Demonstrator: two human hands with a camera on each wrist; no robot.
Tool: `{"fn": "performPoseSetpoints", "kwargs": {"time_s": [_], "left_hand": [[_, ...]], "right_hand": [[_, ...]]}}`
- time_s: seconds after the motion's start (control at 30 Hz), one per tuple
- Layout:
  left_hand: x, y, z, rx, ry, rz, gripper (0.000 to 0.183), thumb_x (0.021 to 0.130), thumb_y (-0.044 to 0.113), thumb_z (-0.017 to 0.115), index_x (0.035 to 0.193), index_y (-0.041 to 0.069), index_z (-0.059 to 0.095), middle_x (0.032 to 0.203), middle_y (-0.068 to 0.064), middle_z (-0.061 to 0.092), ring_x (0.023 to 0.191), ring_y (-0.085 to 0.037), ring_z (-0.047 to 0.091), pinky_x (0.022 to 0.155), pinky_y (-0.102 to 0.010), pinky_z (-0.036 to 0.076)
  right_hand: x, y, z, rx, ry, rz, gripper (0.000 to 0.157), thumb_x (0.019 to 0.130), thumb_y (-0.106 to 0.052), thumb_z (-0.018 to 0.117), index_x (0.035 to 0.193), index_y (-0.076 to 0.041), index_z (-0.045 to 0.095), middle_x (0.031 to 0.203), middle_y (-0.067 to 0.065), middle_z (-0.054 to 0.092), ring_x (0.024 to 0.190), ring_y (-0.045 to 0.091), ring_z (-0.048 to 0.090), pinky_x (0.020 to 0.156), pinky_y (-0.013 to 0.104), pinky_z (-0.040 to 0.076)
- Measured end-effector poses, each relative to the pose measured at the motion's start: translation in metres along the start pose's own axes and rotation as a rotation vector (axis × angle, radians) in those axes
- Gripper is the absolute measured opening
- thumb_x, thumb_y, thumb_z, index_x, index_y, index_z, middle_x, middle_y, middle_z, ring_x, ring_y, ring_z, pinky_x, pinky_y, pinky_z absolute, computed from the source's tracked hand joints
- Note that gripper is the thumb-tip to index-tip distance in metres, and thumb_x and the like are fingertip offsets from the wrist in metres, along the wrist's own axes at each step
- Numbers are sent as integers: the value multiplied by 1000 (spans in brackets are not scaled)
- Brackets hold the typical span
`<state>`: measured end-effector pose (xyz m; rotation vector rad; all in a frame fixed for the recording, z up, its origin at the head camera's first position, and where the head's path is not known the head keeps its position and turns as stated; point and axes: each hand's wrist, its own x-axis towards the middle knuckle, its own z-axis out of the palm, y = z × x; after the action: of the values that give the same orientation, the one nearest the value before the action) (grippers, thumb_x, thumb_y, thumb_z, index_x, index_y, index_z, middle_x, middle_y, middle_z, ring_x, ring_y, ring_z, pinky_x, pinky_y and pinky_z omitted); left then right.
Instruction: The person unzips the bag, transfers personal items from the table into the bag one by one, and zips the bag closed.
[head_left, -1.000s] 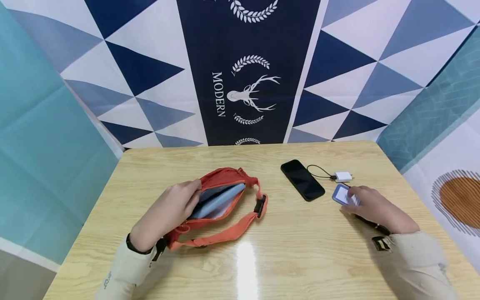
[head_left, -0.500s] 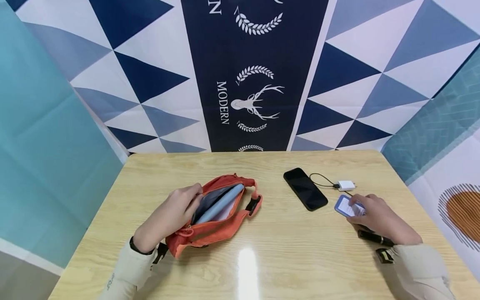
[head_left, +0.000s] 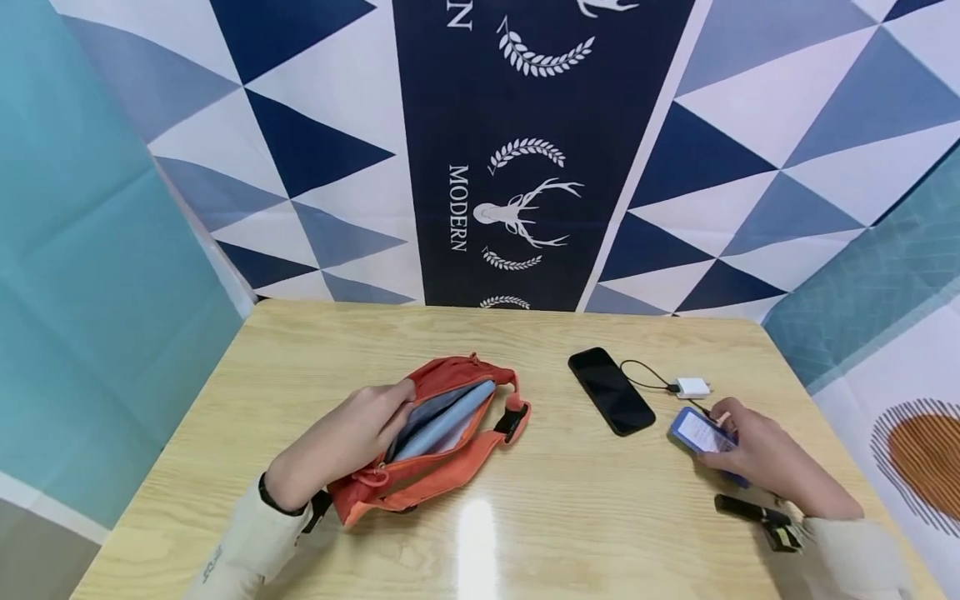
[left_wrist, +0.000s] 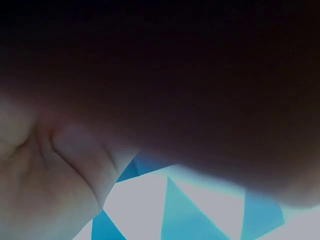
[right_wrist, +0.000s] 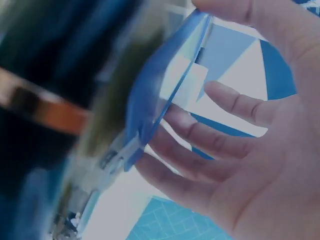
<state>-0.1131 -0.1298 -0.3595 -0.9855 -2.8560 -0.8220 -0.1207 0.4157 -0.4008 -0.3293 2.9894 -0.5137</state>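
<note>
Only legible text is "MODERN", white caps running sideways on the dark wall panel [head_left: 525, 108] beside a deer-head emblem [head_left: 513, 213], plus a cut-off "N" higher up; print on the blue-edged item [head_left: 699, 430] and left sleeve [head_left: 246, 533] too small to read.

Orange-red waist bag [head_left: 453, 372] lies aslant on wooden table [head_left: 585, 517], unzipped, mouth gaping around a light-blue item [head_left: 450, 423], edge gripped by left hand [head_left: 352, 435]; flat blue case [head_left: 703, 433], white printed face, held tilted between right hand's [head_left: 768, 454] thumb and fingers.
</note>
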Motion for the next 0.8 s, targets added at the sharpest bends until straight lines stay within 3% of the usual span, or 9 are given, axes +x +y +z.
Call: {"fn": "performPoseSetpoints", "kwargs": {"time_s": [0.23, 0.33, 0.4, 0.6, 0.8], "left_hand": [[4, -1, 1, 12, -40, 13, 15, 104, 12, 50, 89, 13, 50, 64, 4, 42, 48, -3, 40, 47, -20, 38], [5, -2, 1, 10, -59, 19, 14, 104, 12, 50, 90, 13, 51, 63, 4, 43, 47, -3, 40, 47, -20, 37], [4, -2, -1, 7, -61, 15, 14, 104, 12, 50, 90, 13, 51, 62, 4, 43, 46, -3, 41, 47, -21, 37], [5, -1, -4, 3, -54, -3, 15, 104, 14, 50, 89, 12, 52, 60, 3, 43, 44, -4, 41, 46, -21, 37], [9, 1, -7, 21, -70, 0, 16, 105, 15, 48, 89, 13, 52, 60, 4, 42, 47, -5, 40, 48, -20, 36]], "right_hand": [[1, -14, -1, 9, 265, -135, 51, 65, -15, 89, 104, 1, 58, 94, 15, 63, 80, 29, 61, 60, 33, 50], [6, -28, -4, 24, 341, -183, 49, 67, -15, 89, 104, -2, 60, 101, 18, 62, 81, 31, 61, 59, 32, 52], [11, -40, -7, 24, 380, -220, 48, 68, -15, 89, 104, -6, 61, 105, 15, 62, 82, 27, 60, 59, 26, 50], [19, -87, -17, 59, 427, -327, 45, 68, -13, 90, 106, -19, 66, 115, 1, 64, 88, 12, 54, 69, 8, 40], [29, -145, -27, 126, 401, -526, 49, 67, -8, 88, 108, -21, 67, 121, -1, 63, 97, 11, 55, 76, 11, 43]]}}
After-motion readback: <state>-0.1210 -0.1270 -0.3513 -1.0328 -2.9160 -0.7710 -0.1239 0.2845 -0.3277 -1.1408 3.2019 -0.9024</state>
